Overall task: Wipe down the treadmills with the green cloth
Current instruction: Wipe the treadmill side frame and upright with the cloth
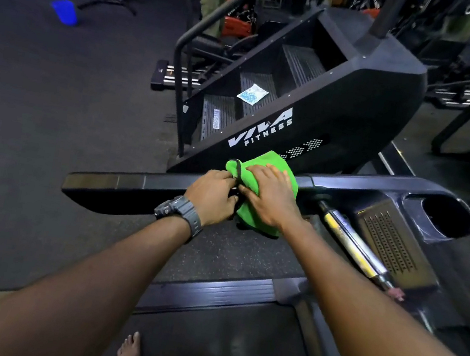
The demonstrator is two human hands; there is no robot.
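A bright green cloth (275, 165) is draped over the treadmill's black left handrail (121, 187), close to where the rail meets the console. My left hand (212, 195), with a grey watch on its wrist, pinches the cloth's dark-trimmed left edge with curled fingers. My right hand (271, 196) lies flat on top of the cloth with its fingers spread, pressing it onto the rail. The lower part of the cloth hangs below the rail, partly hidden by my hands. The treadmill belt (216, 344) runs beneath my arms.
A black Viva Fitness stair climber (332, 101) stands just beyond the rail, a small blue-white packet (251, 94) lying on one step. The console's cup holder (443, 215) and a yellow-silver grip bar (352, 245) are to the right. A blue bucket (64, 11) sits far left on the floor.
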